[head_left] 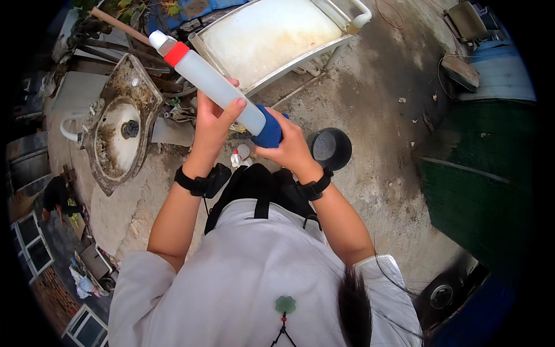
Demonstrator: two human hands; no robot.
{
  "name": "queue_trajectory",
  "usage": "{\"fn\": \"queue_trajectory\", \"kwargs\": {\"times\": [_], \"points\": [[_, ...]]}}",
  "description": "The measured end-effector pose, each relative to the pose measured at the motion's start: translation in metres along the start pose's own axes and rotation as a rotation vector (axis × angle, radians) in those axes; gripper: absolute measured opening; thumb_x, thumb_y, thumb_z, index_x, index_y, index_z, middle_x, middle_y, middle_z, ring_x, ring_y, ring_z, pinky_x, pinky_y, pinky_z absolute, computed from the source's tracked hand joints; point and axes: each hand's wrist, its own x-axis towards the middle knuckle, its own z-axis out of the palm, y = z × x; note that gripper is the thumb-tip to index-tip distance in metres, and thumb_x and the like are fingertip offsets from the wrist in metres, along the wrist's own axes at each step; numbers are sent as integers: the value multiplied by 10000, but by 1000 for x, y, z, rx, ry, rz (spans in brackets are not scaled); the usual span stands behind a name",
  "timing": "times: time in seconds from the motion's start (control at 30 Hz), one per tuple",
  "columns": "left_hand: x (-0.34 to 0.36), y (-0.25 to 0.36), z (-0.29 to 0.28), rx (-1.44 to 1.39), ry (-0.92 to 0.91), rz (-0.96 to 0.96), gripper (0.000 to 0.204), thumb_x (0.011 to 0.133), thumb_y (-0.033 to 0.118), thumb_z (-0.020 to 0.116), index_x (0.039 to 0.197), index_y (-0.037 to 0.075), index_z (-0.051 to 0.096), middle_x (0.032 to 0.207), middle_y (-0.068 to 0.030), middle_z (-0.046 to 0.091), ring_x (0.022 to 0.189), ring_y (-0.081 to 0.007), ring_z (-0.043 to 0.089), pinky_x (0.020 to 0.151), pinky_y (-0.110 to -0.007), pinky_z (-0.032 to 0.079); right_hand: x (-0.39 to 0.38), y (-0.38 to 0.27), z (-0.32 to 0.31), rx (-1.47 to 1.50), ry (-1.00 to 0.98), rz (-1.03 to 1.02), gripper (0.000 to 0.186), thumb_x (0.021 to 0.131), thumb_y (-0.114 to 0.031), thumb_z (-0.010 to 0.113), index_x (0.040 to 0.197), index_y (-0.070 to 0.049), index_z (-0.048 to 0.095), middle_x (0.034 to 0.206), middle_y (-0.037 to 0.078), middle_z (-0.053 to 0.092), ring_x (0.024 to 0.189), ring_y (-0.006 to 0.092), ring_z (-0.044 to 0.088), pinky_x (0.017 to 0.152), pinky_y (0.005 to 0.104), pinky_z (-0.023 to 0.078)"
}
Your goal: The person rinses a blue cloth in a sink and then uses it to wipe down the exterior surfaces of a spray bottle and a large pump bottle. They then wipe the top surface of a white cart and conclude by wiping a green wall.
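A long, translucent white plastic bottle (218, 87) slants up and to the left in front of me, with a red collar and a white cap at its far end. My left hand (213, 118) is closed around its middle, thumb lying along the near side. Around the bottle's lower end is a blue cloth (268, 128), and my right hand (293, 151) is closed on it, pressing it against the bottle. The fingers beneath the bottle are partly hidden.
A white tray-like table (272, 40) stands ahead. On the left is a dirty sink (107, 153) with a tap. A black bucket (330, 149) sits on the concrete right of my hands. Dark green panels (474, 150) stand at right; a small white bottle (236, 159) is near my feet.
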Motion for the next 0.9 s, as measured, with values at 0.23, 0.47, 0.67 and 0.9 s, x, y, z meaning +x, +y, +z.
{"fn": "queue_trajectory", "kwargs": {"times": [0.23, 0.47, 0.67, 0.9], "points": [[34, -30, 2, -44, -295, -323, 547, 873, 200, 659, 1299, -8, 387, 1152, -59, 566, 1070, -131, 523, 936, -287, 417, 62, 17, -30, 687, -68, 380, 335, 758, -84, 641, 1069, 27, 590, 987, 65, 649, 879, 114, 598, 793, 272, 488], [105, -15, 12, -144, -174, -260, 473, 876, 168, 647, 1244, -12, 410, 1133, -73, 573, 1034, -107, 531, 897, -258, 436, 113, 32, -30, 687, 208, 276, 364, 946, -242, 467, 1162, 42, 538, 1124, 110, 605, 1030, 159, 566, 912, 300, 435], [151, -4, -6, 48, -447, -257, 502, 849, 156, 671, 1262, 4, 429, 1134, -93, 592, 1036, -127, 544, 892, -280, 437, 218, 9, -66, 803, 255, 0, 721, 946, -583, 256, 1362, 1, 339, 1349, 107, 437, 1231, 213, 435, 1031, 334, 343], [194, -1, 6, 249, -384, -187, 467, 837, 195, 685, 1198, -4, 466, 1057, -143, 633, 970, -166, 597, 838, -298, 462, 288, 12, -86, 478, 315, 263, 614, 954, -522, 379, 1317, -28, 394, 1259, 88, 504, 1131, 188, 505, 966, 316, 399]]}}
